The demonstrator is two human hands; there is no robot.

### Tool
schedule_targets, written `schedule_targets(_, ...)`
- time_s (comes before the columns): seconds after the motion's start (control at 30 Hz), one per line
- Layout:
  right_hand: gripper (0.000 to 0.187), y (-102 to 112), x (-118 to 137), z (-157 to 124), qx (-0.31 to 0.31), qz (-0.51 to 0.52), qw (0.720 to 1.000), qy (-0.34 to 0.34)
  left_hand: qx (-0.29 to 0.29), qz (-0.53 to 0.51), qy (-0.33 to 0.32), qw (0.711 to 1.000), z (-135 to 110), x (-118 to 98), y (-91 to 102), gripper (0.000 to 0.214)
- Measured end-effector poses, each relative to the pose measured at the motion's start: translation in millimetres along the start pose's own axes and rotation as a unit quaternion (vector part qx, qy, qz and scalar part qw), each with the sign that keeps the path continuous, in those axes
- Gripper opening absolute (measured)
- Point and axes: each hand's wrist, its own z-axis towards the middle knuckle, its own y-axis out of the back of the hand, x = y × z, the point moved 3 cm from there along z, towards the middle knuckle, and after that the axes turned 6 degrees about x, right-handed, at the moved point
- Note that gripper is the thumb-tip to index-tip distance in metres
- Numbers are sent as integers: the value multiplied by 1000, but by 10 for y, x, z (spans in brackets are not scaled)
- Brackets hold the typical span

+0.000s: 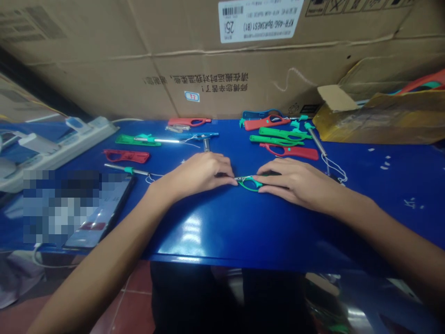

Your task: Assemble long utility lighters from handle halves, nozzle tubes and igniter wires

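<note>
My left hand point(201, 174) lies on the blue table point(222, 232), fingers curled and pinched on the metal tube end of a green lighter part point(248, 183). My right hand point(290, 178) rests on the same piece from the right, fingertips pressing its green plastic handle. Most of the part is hidden under the two hands. Both hands meet near the middle of the table.
Red, green and blue lighter shells point(278, 134) and metal tubes point(121, 168) lie scattered toward the back. A phone point(100, 213) sits at the left, a white power strip point(66, 141) behind it. Cardboard boxes point(208, 60) wall the rear; a yellow bag point(382, 120) stands right.
</note>
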Motion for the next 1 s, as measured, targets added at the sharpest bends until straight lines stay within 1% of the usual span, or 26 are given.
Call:
schedule_targets(0.23,26,3,-10,8,-6,-5,1000,-4,-15,20,-4,1000,2,-20,-10,21)
schedule_targets(0.33,27,3,-9,7,-12,-22,1000,0,-21,48,5,999,10,-19,-14,22)
schedule_targets(0.47,27,-2,-4,-1,-18,-44,999,9,-12,80,15,997,5,-8,-12,20)
schedule_targets(0.57,30,-14,6,0,-21,-62,998,13,-5,74,20,997,-11,2,-9,20)
schedule_targets(0.63,36,-26,21,13,-31,-70,997,11,-2,62,25,998,-20,7,-8,20)
schedule_targets(0.73,44,-60,56,52,-44,-54,998,0,-2,42,21,999,-24,8,-7,20)
schedule_targets(0.83,42,-116,100,100,-39,-30,999,1,-5,29,13,999,-20,7,-7,20)
schedule_targets(1.0,39,-179,134,129,-43,-23,999,11,2,18,22,1000,-11,18,-14,19)
